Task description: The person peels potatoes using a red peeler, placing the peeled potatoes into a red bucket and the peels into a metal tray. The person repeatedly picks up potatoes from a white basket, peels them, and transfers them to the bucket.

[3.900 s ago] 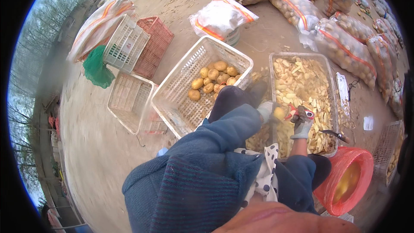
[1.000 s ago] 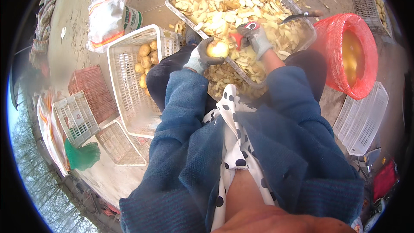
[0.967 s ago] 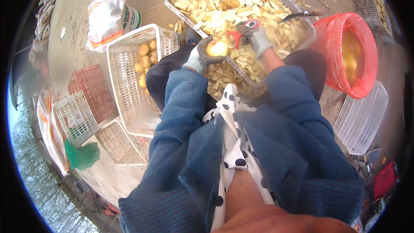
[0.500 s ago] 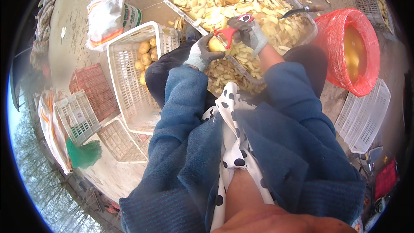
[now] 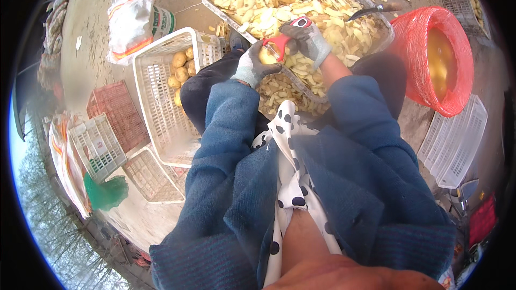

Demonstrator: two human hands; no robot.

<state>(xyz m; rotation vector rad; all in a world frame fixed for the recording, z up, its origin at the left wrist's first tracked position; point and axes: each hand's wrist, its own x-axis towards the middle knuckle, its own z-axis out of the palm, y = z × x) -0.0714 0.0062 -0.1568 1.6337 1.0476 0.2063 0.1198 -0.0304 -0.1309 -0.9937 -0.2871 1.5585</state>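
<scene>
Dirt ground (image 5: 102, 32), metal tray (image 5: 215, 1), perhaps outdoors

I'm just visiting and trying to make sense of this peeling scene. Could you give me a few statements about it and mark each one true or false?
1. The left hand holds a potato. True.
2. The right hand holds a blue peeler. False: the peeler is red.
3. The metal tray is full of peelings. True.
4. The white crate beside the left knee holds no potatoes. False: several potatoes lie at its far end.
5. The red tub holds yellowish liquid. True.
6. Both hands are bare. False: both wear grey gloves.
</scene>
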